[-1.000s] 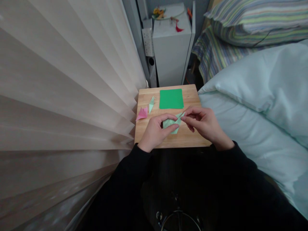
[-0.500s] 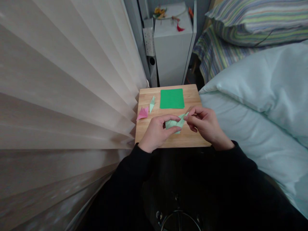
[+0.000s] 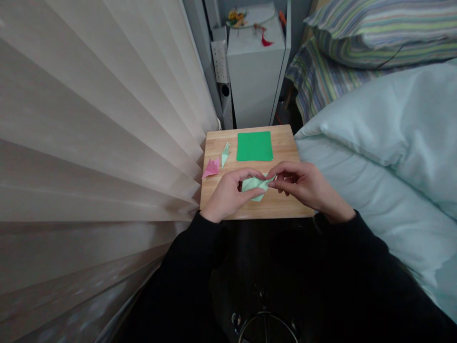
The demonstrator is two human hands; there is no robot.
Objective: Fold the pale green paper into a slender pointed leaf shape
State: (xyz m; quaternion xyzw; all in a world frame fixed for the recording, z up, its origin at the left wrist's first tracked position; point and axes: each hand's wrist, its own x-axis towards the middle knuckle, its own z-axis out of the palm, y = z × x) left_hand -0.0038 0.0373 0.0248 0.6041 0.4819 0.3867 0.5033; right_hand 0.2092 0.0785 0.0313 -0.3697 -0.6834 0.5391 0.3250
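Note:
A pale green piece of folded paper (image 3: 254,184) is held between my two hands over the small wooden table. My left hand (image 3: 233,191) grips it from the left, with the thumb below and the fingers along its upper side. At its right end, my right hand (image 3: 298,183) pinches the paper between thumb and fingertips. Beyond my hands lies a stack of square green paper (image 3: 254,146). To its left are a light green folded paper piece (image 3: 225,155) and a pink folded paper piece (image 3: 211,168).
The wooden table (image 3: 285,202) stands between a pleated curtain (image 3: 143,143) on the left and a bed with a pale blue quilt (image 3: 392,152) on the right. Behind it is a white cabinet (image 3: 254,81) with a red tassel on top. Striped pillows (image 3: 385,28) lie at the upper right.
My right hand has shifted slightly and now pinches the right end of the pale green paper closer in. The paper and my left hand have moved a little left.

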